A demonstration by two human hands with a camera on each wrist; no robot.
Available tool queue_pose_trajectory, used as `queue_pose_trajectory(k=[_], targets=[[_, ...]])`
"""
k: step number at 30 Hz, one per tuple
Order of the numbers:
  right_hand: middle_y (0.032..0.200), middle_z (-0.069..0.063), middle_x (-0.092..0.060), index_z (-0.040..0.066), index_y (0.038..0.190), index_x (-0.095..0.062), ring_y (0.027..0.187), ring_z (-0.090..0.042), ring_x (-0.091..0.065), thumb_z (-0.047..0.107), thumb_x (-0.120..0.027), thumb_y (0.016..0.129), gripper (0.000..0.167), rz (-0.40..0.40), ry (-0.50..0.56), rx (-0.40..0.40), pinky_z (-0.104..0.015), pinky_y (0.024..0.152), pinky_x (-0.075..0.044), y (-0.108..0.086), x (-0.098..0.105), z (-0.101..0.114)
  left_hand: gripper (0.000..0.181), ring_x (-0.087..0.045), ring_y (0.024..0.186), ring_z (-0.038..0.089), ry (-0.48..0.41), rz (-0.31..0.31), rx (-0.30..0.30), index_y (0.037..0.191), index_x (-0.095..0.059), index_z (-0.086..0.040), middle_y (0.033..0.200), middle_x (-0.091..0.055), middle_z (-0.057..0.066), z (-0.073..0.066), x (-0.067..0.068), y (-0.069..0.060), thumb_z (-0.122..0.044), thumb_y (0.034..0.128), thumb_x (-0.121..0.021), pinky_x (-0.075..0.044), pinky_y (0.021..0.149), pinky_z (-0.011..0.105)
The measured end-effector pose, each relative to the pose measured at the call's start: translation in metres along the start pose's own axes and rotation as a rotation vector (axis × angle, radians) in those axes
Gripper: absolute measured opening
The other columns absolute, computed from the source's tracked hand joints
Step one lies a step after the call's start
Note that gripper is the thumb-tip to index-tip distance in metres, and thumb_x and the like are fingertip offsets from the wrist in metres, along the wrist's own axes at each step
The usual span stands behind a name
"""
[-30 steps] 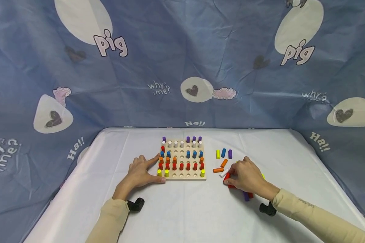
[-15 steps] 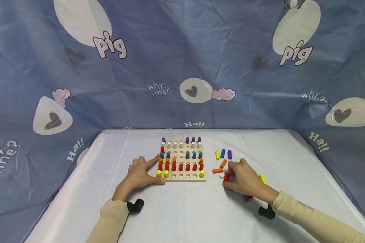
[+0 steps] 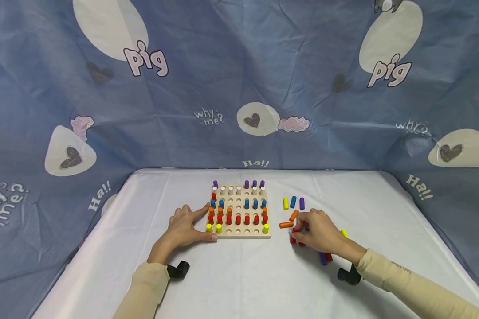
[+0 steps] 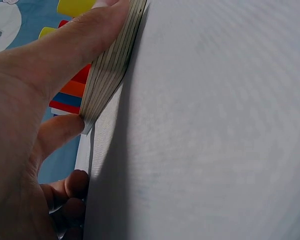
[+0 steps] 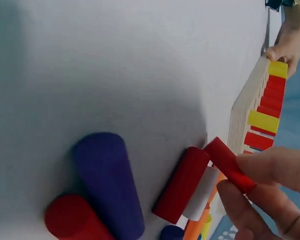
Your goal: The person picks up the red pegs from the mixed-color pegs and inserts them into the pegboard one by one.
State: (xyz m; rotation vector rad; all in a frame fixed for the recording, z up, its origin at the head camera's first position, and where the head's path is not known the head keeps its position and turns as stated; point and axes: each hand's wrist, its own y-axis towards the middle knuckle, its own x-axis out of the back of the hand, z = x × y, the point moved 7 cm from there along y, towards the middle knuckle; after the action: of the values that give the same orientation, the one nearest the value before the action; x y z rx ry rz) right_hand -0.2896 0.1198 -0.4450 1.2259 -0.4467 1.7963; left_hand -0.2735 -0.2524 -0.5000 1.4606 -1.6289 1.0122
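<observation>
Pegboard (image 4: 107, 75) looks like layered wood; pegs (image 5: 230, 165) smooth, faintly glossy; tablecloth (image 3: 239, 274) matt cloth.

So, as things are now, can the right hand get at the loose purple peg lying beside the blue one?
Probably yes: the purple peg lies just beyond the right hand, and nothing visible covers it. The hand pinches a red peg, though, so that may need setting down first.

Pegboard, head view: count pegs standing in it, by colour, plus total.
Red pegs: 8
White pegs: 6
Blue pegs: 5
Purple pegs: 4
Orange pegs: 4
Yellow pegs: 3
Total: 30
</observation>
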Motion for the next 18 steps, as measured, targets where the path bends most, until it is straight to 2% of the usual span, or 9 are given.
queue_pose_trajectory(k=[5, 9, 12, 18], targets=[[0.081, 0.009, -0.074, 0.012, 0.091, -0.074, 0.070, -0.005, -0.062, 0.008, -0.085, 0.082, 0.015, 0.043, 0.122, -0.007, -0.023, 0.062, -0.049, 0.008, 0.000, -0.001, 0.115, -0.034, 0.088, 0.025, 0.001, 0.004, 0.002, 0.163, -0.044, -0.031, 0.098, -0.044, 0.009, 0.000, 0.000, 0.000, -0.070, 0.0653, -0.091, -0.026, 0.074, 0.038], [0.087, 0.005, -0.079, 0.006, 0.102, -0.080, 0.076, -0.008, -0.067, 0.008, -0.083, 0.084, 0.018, 0.033, 0.148, -0.018, -0.026, 0.068, -0.053, 0.016, 0.002, 0.001, 0.115, -0.034, 0.088, 0.025, -0.001, -0.002, -0.001, 0.162, -0.045, -0.031, 0.098, -0.044, 0.008, 0.000, 0.000, -0.001, -0.070, 0.0653, -0.092, -0.026, 0.074, 0.038], [0.087, 0.006, -0.079, 0.007, 0.101, -0.083, 0.082, -0.014, -0.067, 0.006, -0.083, 0.085, 0.016, -0.011, 0.124, -0.002, -0.029, 0.074, -0.051, 0.024, 0.004, 0.003, 0.115, -0.034, 0.088, 0.024, -0.002, -0.003, -0.002, 0.162, -0.045, -0.030, 0.097, -0.043, 0.008, 0.000, 0.000, -0.001, -0.070, 0.0654, -0.092, -0.026, 0.074, 0.038], [0.090, 0.002, -0.081, 0.008, 0.103, -0.084, 0.080, -0.022, -0.057, 0.010, -0.084, 0.089, 0.014, -0.094, 0.099, 0.022, -0.030, 0.072, -0.040, 0.044, 0.008, 0.007, 0.114, -0.034, 0.088, 0.024, -0.005, -0.001, -0.008, 0.162, -0.045, -0.031, 0.098, -0.044, 0.008, -0.002, 0.000, -0.001, -0.070, 0.0656, -0.092, -0.026, 0.074, 0.038]])
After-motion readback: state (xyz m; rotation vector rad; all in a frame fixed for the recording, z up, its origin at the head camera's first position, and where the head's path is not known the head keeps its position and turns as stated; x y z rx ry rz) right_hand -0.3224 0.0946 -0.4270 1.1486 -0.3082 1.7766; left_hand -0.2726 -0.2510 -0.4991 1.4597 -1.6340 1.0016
